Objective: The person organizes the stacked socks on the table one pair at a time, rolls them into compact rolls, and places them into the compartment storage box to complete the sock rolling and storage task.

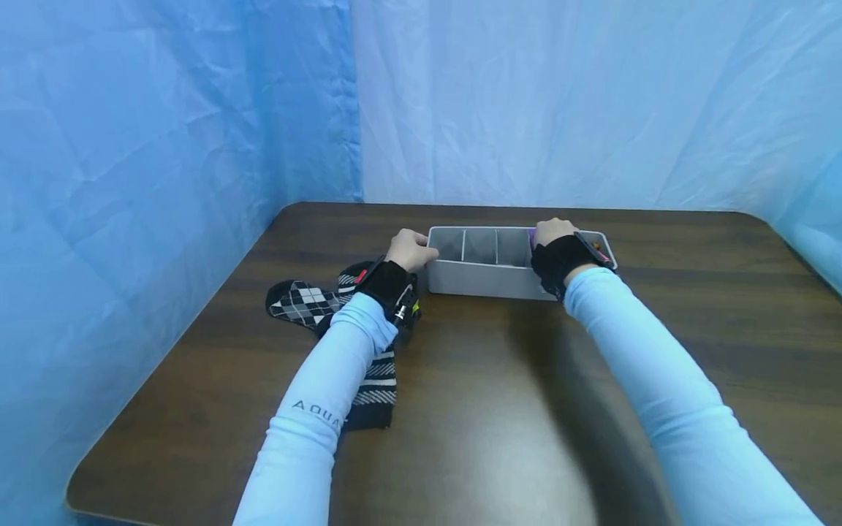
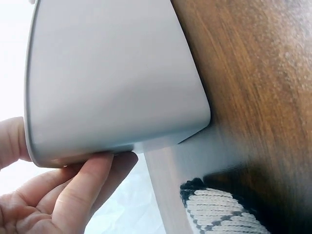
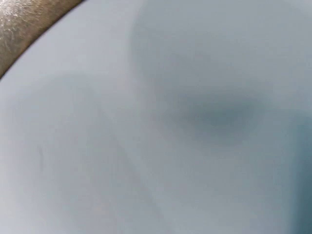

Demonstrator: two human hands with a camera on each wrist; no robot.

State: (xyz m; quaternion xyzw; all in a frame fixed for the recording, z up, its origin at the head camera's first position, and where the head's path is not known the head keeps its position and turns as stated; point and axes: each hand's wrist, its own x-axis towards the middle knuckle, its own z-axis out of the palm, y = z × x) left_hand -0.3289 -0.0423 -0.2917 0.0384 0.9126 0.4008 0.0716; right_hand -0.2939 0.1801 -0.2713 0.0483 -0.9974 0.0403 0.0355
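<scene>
A long grey divided organizer box (image 1: 487,279) stands near the far side of the table. My left hand (image 1: 411,250) pinches its left end, the thumb over the rim and the other fingers against the outer wall. The same box wall (image 2: 117,83) fills much of the left wrist view. Over the right part of the box, my right hand (image 1: 555,231) reaches down into a compartment beside something purple (image 1: 531,237). Its fingertips are hidden, and I cannot tell what they hold. Only blurred grey box surface (image 3: 195,170) shows in the right wrist view.
Left of the box, partly under my left forearm, lie a black-and-grey argyle sock (image 1: 305,303) and a striped sock (image 1: 375,387). Small orange-red things (image 1: 596,247) sit in the rightmost compartment. Blue sheeting (image 1: 197,109) hangs behind and left of the brown wooden table (image 1: 487,409).
</scene>
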